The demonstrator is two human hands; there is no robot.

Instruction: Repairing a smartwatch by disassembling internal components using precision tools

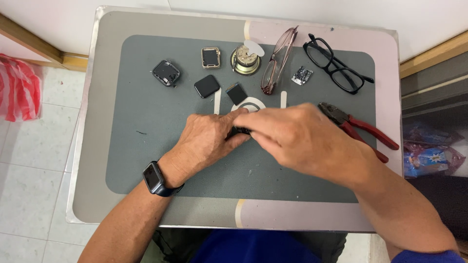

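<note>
Both hands (pixel 209 141) (pixel 297 139) palm-down, fingertips pinched around perhaps a small dark part (pixel 240 130)

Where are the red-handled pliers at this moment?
The red-handled pliers lie on the grey mat, just beyond the right hand, below the black glasses.

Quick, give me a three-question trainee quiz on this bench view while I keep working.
1. True or false: the red-handled pliers lie on the mat beside the right hand.
2. How many pairs of glasses lie at the far side of the mat?
3. Which wrist wears the dark watch? A: left. B: right.

Key
1. True.
2. Two: the black-framed glasses and the brown-framed glasses.
3. A; the left hand meets the right hand over a small dark part, mostly hidden.
</note>
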